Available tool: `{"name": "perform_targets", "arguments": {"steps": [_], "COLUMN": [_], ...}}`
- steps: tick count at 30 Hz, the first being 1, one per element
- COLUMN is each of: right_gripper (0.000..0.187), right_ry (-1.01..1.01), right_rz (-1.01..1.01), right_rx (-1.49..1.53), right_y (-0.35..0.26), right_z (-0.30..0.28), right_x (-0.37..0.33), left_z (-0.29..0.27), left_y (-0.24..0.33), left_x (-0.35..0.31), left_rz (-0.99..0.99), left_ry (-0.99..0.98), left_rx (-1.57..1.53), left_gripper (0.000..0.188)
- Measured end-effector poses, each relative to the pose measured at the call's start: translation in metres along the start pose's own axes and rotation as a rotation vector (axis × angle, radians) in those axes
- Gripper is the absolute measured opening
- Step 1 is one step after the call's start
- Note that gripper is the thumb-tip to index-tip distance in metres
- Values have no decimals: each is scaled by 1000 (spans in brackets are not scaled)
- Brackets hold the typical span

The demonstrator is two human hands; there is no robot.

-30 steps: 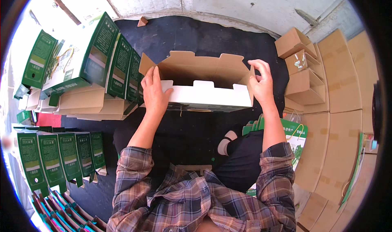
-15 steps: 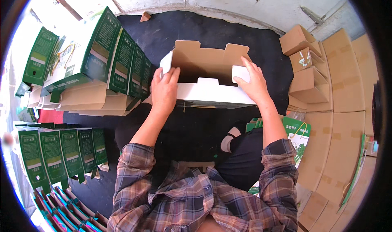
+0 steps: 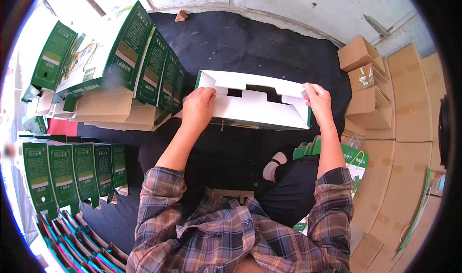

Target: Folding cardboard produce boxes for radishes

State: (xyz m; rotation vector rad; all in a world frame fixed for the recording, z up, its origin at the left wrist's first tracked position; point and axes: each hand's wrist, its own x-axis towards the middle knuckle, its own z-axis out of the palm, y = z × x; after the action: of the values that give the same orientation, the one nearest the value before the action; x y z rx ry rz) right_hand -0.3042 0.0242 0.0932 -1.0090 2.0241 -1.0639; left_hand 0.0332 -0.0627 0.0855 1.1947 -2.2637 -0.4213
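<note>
Flaps (image 3: 269, 81) now folded in | left fingers (image 3: 209, 93), right fingers (image 3: 313, 88) pinching box (image 3: 269, 114) | lettered green cartons (image 3: 126, 63)

Brown-and-navy plaid shirt (image 3: 216, 234) with pushed-up sleeves (image 3: 331, 201), black trousers (image 3: 298, 191).

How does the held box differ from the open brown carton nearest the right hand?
The held box shows white flaps and green edges; the brown carton is plain brown.
The held box's flaps partly cover its opening; the brown carton shows an open side.
Left hand and right hand touch the held box, not the brown carton.
Both are box-shaped.
</note>
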Motion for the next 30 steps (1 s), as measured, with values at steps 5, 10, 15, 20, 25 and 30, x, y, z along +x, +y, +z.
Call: {"name": "perform_targets", "arguments": {"steps": [5, 10, 15, 20, 25, 30], "right_gripper": [38, 72, 77, 76, 69, 64], "right_ry": [127, -22, -58, -17, 98, 117], "right_rz": [-277, -214, -167, -151, -176, -220], "right_rx": [-648, -579, -616, -697, -805, -777], "right_y": [-9, -9, -17, -23, -19, -15], "right_z": [10, 19, 23, 33, 40, 40], "right_x": [-12, -15, -22, -25, -27, -29], "left_z": [-4, -7, -3, 11, 14, 14], "left_y": [-8, 2, 9, -8, 6, 6], "left_x": [6, 15, 25, 31, 33, 29], "left_rz": [-191, -267, -80, -206, -266, -249], "left_ry": [148, -9, -16, -119, -134, -101], "left_rx": [-233, -180, 290, 112, 139, 188], "left_gripper": [17, 44, 70, 76, 73, 68]}}
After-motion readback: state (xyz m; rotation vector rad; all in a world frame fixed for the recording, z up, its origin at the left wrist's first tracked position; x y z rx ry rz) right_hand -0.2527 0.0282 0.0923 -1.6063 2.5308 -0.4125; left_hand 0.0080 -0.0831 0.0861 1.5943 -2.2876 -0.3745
